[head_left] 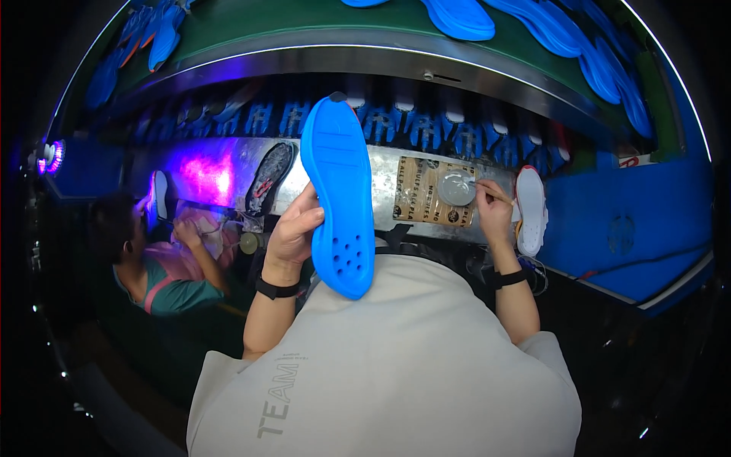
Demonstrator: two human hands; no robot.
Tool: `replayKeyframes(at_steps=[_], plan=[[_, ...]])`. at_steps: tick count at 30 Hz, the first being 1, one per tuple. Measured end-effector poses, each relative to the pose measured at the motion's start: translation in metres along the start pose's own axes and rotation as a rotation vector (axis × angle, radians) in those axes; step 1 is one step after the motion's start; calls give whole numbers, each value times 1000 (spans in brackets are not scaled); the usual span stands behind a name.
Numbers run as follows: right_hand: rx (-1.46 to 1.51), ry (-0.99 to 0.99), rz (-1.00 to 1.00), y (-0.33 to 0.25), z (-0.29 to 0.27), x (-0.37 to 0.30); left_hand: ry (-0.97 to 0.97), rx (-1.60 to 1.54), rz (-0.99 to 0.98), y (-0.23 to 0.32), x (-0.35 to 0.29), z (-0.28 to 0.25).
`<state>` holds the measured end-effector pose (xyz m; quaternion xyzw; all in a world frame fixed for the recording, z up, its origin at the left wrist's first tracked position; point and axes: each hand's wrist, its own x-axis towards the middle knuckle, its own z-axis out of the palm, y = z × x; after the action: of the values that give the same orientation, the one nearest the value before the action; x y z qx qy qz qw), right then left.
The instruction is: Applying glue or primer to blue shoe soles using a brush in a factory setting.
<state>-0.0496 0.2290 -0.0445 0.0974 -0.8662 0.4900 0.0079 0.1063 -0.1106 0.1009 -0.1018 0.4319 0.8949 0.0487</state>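
Head view | smooth, blue, round-holed, foot-shaped sole (340,202) | left fingers (309,221) clasp its left edge | right fingers (493,190) pinch slim pale stick (474,182) at round grey dish (454,189)

I'm seeing a green conveyor belt (297,27) stretching across the top, its steel edge rail (320,59) bending with my lens. Below, a metal workbench (384,164) is catching a violet-pink glow (205,175) toward the left, where a purple lamp (53,156) is shining. A blue panel (662,228) is standing at right, and deep shadow (640,381) is filling the lower corners.
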Motion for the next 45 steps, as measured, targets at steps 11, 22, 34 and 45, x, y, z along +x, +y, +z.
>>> replayKeyframes(at_steps=[11, 22, 34, 45], plan=[[450, -139, -322, -174, -15, 24, -106, 122, -25, 4, 18, 16], [306, -130, -550, -192, 0, 37, -153, 167, -21, 15, 20, 30], [320, -258, -496, -203, -19, 30, -161, 162, -17, 15, 19, 29], [336, -47, -540, -202, -16, 48, -208, 181, -70, 18, 21, 33]])
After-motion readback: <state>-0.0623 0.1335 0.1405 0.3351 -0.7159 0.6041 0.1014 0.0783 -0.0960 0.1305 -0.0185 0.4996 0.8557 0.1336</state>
